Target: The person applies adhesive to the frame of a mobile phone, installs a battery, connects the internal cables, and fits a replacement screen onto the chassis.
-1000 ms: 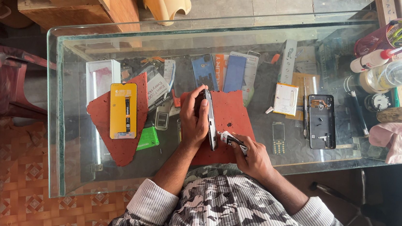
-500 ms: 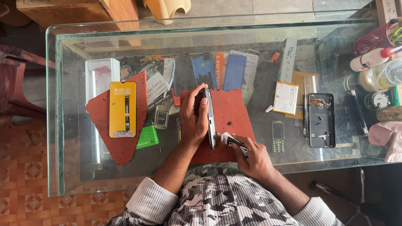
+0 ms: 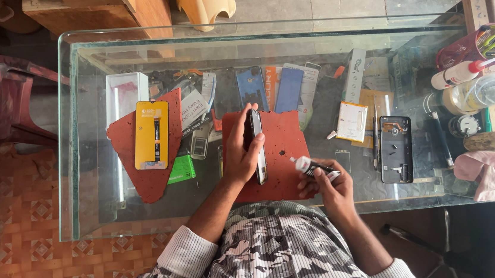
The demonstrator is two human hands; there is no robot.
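Left hand wrapped around dark phone, held on edge above red mat. Right hand pinches small glue tube (white nozzle toward phone), just right of mat's lower edge, tip apart from phone. Mat lies mid glass table. Yellow screen panel well left of mat, on second red mat. Open phone back well right of mat; white battery between them.

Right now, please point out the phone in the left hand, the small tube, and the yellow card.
phone (image 3: 256,146), head view, on its dark edge.
small tube (image 3: 315,167), head view, on its body.
yellow card (image 3: 152,135), head view, on its middle.
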